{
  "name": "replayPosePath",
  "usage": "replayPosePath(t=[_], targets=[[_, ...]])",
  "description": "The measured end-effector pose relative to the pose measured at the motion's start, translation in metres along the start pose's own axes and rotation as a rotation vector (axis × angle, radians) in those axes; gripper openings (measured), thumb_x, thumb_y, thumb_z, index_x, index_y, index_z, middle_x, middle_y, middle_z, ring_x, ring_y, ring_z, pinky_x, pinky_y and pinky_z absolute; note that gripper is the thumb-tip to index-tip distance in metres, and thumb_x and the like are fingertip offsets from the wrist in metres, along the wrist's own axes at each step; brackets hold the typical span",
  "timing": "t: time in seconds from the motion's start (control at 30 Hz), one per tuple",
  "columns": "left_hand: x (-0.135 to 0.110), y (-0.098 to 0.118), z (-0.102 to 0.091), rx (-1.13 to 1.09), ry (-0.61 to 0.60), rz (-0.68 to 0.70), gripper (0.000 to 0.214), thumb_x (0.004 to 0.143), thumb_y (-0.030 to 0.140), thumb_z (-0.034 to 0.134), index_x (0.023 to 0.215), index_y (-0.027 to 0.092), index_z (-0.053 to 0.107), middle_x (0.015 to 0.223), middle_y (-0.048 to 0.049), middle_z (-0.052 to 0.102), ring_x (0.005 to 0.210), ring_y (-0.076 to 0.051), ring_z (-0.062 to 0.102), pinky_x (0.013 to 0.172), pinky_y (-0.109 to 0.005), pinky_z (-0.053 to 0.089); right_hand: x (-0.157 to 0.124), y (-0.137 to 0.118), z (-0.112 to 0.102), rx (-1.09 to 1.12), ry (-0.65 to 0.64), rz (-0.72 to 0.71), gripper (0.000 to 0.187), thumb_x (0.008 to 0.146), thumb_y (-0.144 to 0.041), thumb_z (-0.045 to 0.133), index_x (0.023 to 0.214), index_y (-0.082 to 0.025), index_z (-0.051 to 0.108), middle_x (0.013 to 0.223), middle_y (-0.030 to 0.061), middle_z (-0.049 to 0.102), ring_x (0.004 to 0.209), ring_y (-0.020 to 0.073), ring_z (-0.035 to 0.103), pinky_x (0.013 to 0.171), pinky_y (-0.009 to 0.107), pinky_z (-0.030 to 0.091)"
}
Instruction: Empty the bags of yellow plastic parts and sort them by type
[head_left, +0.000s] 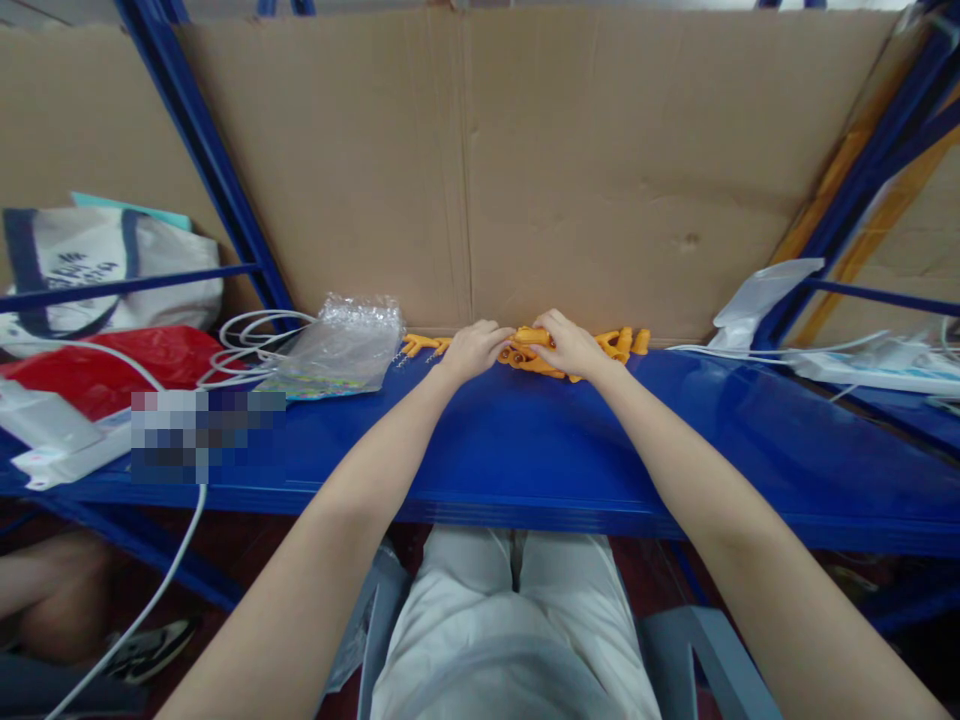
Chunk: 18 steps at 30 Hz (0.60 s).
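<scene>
Currently; right hand (564, 345): narrow grip, holding orange piece (531, 337); left hand (474, 350): at its end, closure unclear

At twelve o'clock I have yellow-orange pieces (532, 337), seemingly all one shade, though they are small from where I sit. The shelf (525, 450) beneath them is glossy deep blue, like the upright (195, 130) at eleven; the cardboard (600, 180) behind is plain tan. At ten I see a white bag (169, 265) with navy bands and dark lettering, and bright red plastic (180, 355). Nearer eleven, a clear bag (345, 345) shows a multicoloured patch along its lower edge. At two, the power strip (885, 362) is white. At six, my trousers (465, 600) are off-white.
</scene>
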<state>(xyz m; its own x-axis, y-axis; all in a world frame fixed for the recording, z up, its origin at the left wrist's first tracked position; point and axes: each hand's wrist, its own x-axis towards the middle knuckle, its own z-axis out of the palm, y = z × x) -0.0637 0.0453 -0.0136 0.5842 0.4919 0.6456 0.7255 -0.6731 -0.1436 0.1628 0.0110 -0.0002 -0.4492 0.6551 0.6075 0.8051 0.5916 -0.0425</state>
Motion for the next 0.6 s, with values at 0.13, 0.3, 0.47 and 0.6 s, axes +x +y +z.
replayPosePath(t=[0.13, 0.3, 0.47, 0.6], targets=[[0.0, 0.002, -0.0023, 0.005, -0.018, -0.01, 0.034, 0.101, 0.03, 0.046, 0.125, 0.022, 0.069, 0.104, -0.0104, 0.07, 0.103, -0.023, 0.063, 0.088, -0.032, 0.051, 0.0046, 0.0006, 0.0039, -0.012, -0.03, -0.033, 0.031, 0.094, -0.033, 0.051, 0.117, -0.017, 0.064, 0.116, 0.0152, 0.066, 0.111, 0.0298, 0.06, 0.099, 0.045, 0.045], [-0.0001, 0.0022, -0.0014, 0.024, -0.034, 0.013, 0.035, 0.1, 0.028, 0.046, 0.126, 0.022, 0.069, 0.103, -0.0104, 0.07, 0.102, -0.023, 0.064, 0.088, -0.033, 0.051, 0.0067, -0.0009, 0.0059, -0.051, -0.046, -0.048, 0.026, 0.091, -0.026, 0.054, 0.114, -0.019, 0.065, 0.116, 0.0158, 0.067, 0.112, 0.0322, 0.058, 0.098, 0.048, 0.044], [0.0002, 0.0048, -0.0016, 0.034, -0.027, -0.004, 0.034, 0.1, 0.028, 0.047, 0.126, 0.023, 0.07, 0.105, -0.0095, 0.072, 0.102, -0.022, 0.065, 0.087, -0.031, 0.053, 0.0045, -0.0021, 0.0041, -0.092, -0.02, -0.091, 0.026, 0.09, -0.02, 0.049, 0.114, -0.019, 0.06, 0.119, 0.0172, 0.063, 0.113, 0.0322, 0.055, 0.099, 0.048, 0.043], [0.0002, 0.0088, -0.0068, 0.036, -0.062, -0.054, 0.034, 0.101, 0.027, 0.048, 0.128, 0.023, 0.069, 0.111, -0.0098, 0.073, 0.107, -0.023, 0.067, 0.088, -0.031, 0.053, 0.0033, 0.0044, 0.006, -0.126, 0.003, -0.086, 0.029, 0.085, -0.015, 0.046, 0.112, -0.019, 0.056, 0.118, 0.0178, 0.062, 0.112, 0.033, 0.055, 0.098, 0.051, 0.044]])
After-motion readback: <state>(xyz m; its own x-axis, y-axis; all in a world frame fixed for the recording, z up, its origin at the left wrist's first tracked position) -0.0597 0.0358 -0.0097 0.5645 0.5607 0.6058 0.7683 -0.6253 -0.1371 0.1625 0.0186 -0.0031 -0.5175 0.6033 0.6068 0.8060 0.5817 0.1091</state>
